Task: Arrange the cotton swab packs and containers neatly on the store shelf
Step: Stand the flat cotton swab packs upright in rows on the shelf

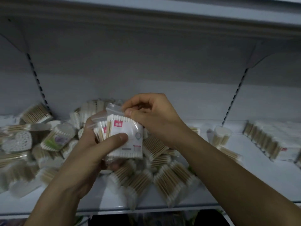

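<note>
Left hand (91, 144): clamps stack of swab packs (125, 137) at centre frame — gathering them.
Right hand (151, 115): pinches top flap — squaring stack.

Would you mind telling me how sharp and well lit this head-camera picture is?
Head view: dim, bluish light; the held packs and both hands, left and right, are fairly sharp; the loose pile below is motion-blurred; the shelf edges bow from wide-angle distortion.
</note>
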Tool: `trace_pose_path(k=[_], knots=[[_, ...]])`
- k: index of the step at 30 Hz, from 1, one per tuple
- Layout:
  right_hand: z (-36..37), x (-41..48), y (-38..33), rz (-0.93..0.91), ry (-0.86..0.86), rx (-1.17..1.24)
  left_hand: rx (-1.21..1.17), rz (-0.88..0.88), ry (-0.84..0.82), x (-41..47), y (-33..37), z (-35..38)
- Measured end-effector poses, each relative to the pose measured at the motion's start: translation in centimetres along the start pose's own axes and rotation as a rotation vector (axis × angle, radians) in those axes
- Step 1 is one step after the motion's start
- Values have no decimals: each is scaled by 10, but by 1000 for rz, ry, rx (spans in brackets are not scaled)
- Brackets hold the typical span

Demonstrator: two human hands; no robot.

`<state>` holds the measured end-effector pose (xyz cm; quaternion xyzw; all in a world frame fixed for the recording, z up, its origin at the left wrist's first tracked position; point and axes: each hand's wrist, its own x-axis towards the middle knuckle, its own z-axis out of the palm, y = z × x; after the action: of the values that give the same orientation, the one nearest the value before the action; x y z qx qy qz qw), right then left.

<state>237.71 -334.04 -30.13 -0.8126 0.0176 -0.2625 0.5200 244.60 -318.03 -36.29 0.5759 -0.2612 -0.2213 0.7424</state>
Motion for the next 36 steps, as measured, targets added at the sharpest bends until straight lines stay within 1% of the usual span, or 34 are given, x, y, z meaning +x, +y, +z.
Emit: trace_pose_path(k=[2,3,4,5,7,8,10,11,14,16,18,21,23,25,26,28,29,31,33,35,36], knots=[[2,9,8,31,28,-6,9,37,73,-1,-2,-5],[1,15,16,26,72,-87,16,57,131,0,-4,-9],[-2,20,25,4,107,-228,29,77,191,0,-5,-13],[-5,23,32,-11,102,-380,39,96,245,-1,-7,-18],[-11,26,44,11,-27,-597,22,144,312,-3,-8,-27],[-12,27,49,38,-116,-647,-2,165,330,-4,-8,-31],[-9,29,56,60,-243,-702,-16,171,338,-7,-5,-34],[-7,30,60,49,-269,-720,-12,172,338,-8,-4,-34],[-2,36,72,-2,-251,-768,-18,187,337,-9,-6,-34],[-2,40,78,-5,-252,-775,-19,194,341,-10,-6,-32],[-3,42,81,-13,-224,-756,1,197,342,-10,-6,-31],[-12,38,77,-73,-96,-680,0,211,322,-9,-6,-30],[-22,31,69,-49,-14,-585,8,218,285,-7,-6,-25],[-31,19,59,-10,63,-441,-6,235,251,-5,-5,-15],[-35,11,55,16,108,-323,-16,242,226,-3,-4,-8],[-43,-13,47,76,227,-102,-40,252,171,-1,-5,10],[-47,-26,43,87,296,-54,-52,258,147,0,-6,20],[-57,-54,37,93,414,0,-75,273,111,1,-10,39],[-71,-79,29,119,490,88,-86,267,70,1,-14,60],[-88,-102,21,134,513,129,-105,242,23,0,-19,82],[-99,-114,20,137,500,103,-119,226,1,0,-22,94]])
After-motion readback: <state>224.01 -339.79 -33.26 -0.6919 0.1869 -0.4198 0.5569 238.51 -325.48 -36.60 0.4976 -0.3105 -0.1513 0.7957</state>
